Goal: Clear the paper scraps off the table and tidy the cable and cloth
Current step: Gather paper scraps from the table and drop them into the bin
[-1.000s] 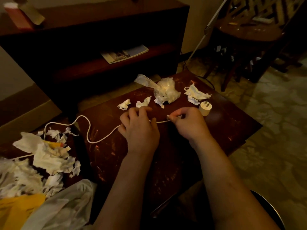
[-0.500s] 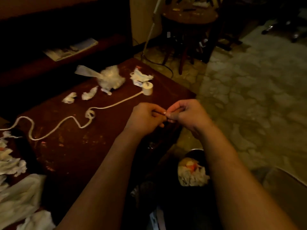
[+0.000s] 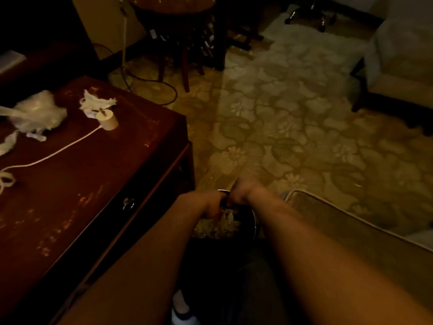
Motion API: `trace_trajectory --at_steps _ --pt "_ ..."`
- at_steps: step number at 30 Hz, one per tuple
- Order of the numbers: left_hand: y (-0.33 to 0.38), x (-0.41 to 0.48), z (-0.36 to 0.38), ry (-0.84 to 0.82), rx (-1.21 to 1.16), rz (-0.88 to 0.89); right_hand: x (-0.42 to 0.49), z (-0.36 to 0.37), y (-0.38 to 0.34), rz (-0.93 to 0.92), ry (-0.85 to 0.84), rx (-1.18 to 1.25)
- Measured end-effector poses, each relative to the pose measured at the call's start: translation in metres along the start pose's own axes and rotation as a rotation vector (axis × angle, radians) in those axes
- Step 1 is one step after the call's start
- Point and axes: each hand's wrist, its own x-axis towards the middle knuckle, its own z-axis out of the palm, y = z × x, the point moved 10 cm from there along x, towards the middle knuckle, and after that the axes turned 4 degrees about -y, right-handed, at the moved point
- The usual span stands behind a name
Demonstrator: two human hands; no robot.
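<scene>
My left hand [image 3: 209, 205] and my right hand [image 3: 242, 191] are close together above a dark round bin [image 3: 254, 222] on the floor, just right of the table. Crumpled paper scraps [image 3: 220, 227] fill the bin. Both hands are blurred with fingers pointing down, so whether they hold anything is unclear. On the dark wooden table [image 3: 77, 207] lies a white cable [image 3: 58, 151] ending in a round plug [image 3: 109, 120]. A torn paper scrap [image 3: 96, 102] sits behind the plug, and a crumpled clear plastic bag [image 3: 39, 113] lies to its left.
A smaller scrap [image 3: 9, 144] lies at the table's left edge. The table front has a drawer with a ring pull [image 3: 128, 204]. A round side table [image 3: 178, 31] with floor cables stands beyond, an armchair [image 3: 403, 66] at right, patterned carpet [image 3: 293, 137] between.
Both hands left the cable on the table and swung right and down to the bin; the view turned right with them. The cable now lies loose on the table.
</scene>
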Motion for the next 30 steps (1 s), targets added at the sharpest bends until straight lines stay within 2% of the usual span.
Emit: trace_trajectory --at_steps 3,7,10,13,15,18,20,23,26,28,30 --pt "-0.011 0.004 0.000 -0.008 0.001 -0.034 0.009 -0.004 0.003 0.033 0.061 0.034" --pt "-0.020 -0.002 -0.003 -0.032 -0.070 -0.052 0.011 -0.003 0.000 0.050 0.047 0.021" --pt "-0.033 -0.020 -0.018 0.039 -0.071 -0.086 0.004 -0.009 -0.015 0.018 0.101 0.046" --pt "-0.051 -0.061 -0.048 0.181 -0.138 -0.115 -0.008 -0.021 -0.054 -0.082 0.223 0.169" --pt "-0.073 -0.099 -0.070 0.318 -0.275 -0.137 -0.025 -0.034 -0.094 -0.186 0.340 0.268" --pt "-0.123 -0.164 -0.091 0.576 -0.632 -0.226 -0.073 -0.051 -0.169 -0.450 0.570 0.409" --pt "-0.161 -0.210 -0.098 0.789 -0.768 -0.304 -0.105 -0.045 -0.221 -0.631 0.610 0.472" --pt "-0.210 -0.262 -0.094 1.003 -0.770 -0.443 -0.124 -0.025 -0.284 -0.794 0.564 0.496" --pt "-0.245 -0.289 -0.084 1.086 -0.713 -0.547 -0.116 -0.013 -0.332 -0.831 0.556 0.470" --pt "-0.244 -0.298 -0.088 1.114 -0.592 -0.564 -0.111 -0.015 -0.343 -0.824 0.553 0.473" --pt "-0.265 -0.314 -0.086 1.147 -0.517 -0.671 -0.101 0.001 -0.373 -0.843 0.513 0.462"
